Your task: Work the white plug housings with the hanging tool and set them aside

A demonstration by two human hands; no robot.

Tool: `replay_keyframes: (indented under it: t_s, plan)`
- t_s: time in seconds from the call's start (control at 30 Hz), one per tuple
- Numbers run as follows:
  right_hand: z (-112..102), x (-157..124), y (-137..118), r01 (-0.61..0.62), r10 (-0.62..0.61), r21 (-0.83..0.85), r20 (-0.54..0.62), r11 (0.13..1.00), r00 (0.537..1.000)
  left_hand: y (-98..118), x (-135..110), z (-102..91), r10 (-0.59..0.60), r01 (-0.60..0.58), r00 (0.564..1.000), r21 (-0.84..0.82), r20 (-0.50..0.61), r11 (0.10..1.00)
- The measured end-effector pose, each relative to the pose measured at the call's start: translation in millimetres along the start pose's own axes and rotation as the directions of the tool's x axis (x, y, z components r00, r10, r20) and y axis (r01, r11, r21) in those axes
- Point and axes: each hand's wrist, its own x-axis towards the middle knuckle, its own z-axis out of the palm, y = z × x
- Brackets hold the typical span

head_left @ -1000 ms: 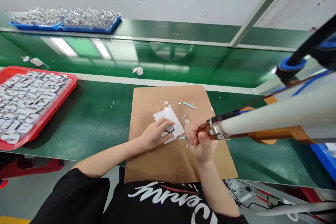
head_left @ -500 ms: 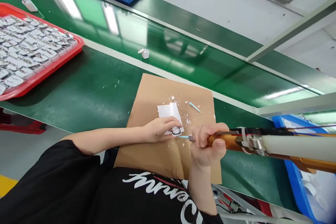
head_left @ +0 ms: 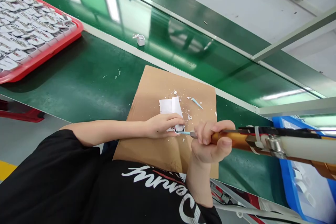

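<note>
Main risk as I'm seeing it: a slip. The blue blade (head_left: 186, 133) is pointing straight at the left hand (head_left: 164, 125), its tip ending right at the edge of the small white part (head_left: 180, 127), so too much push or a skid off that rim could be sending it into the fingertips or gouging the casing. Second cause: footing. The white paper (head_left: 166, 106) is lying loose-looking under the left hand, and shavings (head_left: 189, 116) are littering the cardboard (head_left: 154, 154), so the part could be sliding or rocking if side load is building. Third: the thick white tube (head_left: 301, 146) is trailing off the back of the tool (head_left: 237, 140) and could be tugging the aim off line. Hands: left is pinching the part between thumb and fingers; right (head_left: 210, 141) is wrapping the tool's orange body in a closed fist. Location: part is sitting under the left fingertips, at the paper's near right corner, mostly hiding behind those fingers. From the right hand it's lying off to the left, not touching the knuckles, with the blade bridging the gap. Can't tell how deep the tip is going, or whether the part is resting on the paper or hovering.
</note>
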Motion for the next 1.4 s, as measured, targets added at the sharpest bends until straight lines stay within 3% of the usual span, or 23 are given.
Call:
replay_keyframes:
  t_s: [0.53,1.4]
  plan:
    - [1.0,2.7,-2.1,-0.023,0.022,-0.035,-0.019,0.999,1.000,0.0,-2.2,1.8,0.012,-0.014,0.999,-0.048,-0.053,0.999]
    - [-0.2,4.1,-1.4,0.009,-0.009,-0.039,-0.012,0.999,1.000,0.9,-2.2,2.3,-0.061,0.060,0.998,-0.015,-0.013,0.998]
